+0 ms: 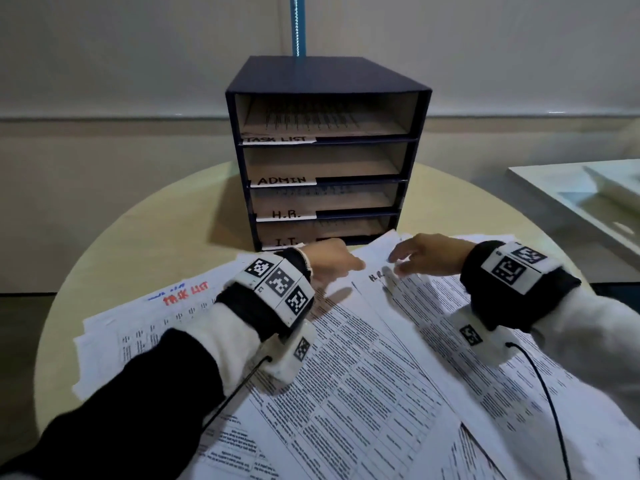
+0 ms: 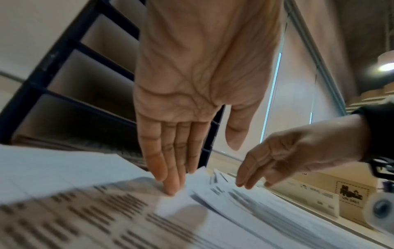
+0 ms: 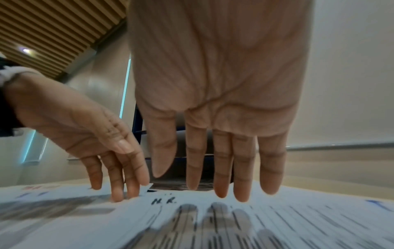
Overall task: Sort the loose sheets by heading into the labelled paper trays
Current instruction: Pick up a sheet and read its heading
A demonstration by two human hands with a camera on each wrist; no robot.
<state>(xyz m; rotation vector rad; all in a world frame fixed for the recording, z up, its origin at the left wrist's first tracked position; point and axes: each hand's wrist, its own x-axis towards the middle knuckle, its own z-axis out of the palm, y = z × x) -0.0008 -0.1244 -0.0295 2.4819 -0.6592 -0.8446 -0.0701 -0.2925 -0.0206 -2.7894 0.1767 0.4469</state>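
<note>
A dark blue tray unit (image 1: 327, 81) stands at the back of the round table, its shelves labelled TASK LIST (image 1: 278, 139), ADMIN (image 1: 282, 180), H.R. (image 1: 285, 214) and I.T. (image 1: 285, 241). Loose printed sheets (image 1: 346, 375) are spread in front of it. A sheet headed H.R. (image 1: 377, 277) lies on top, between my hands. My left hand (image 1: 332, 261) has straight fingers whose tips (image 2: 170, 187) touch the paper. My right hand (image 1: 426, 254) hovers just over the H.R. sheet (image 3: 164, 201), fingers straight and spread. A sheet headed TASK LIST (image 1: 187, 292) lies at the left.
The round beige table (image 1: 138, 244) shows bare wood to the left and right of the trays. A white tray-like object (image 1: 581, 199) sits at the right edge. A blue pole (image 1: 297, 26) rises behind the tray unit. A cardboard box (image 2: 349, 198) shows in the left wrist view.
</note>
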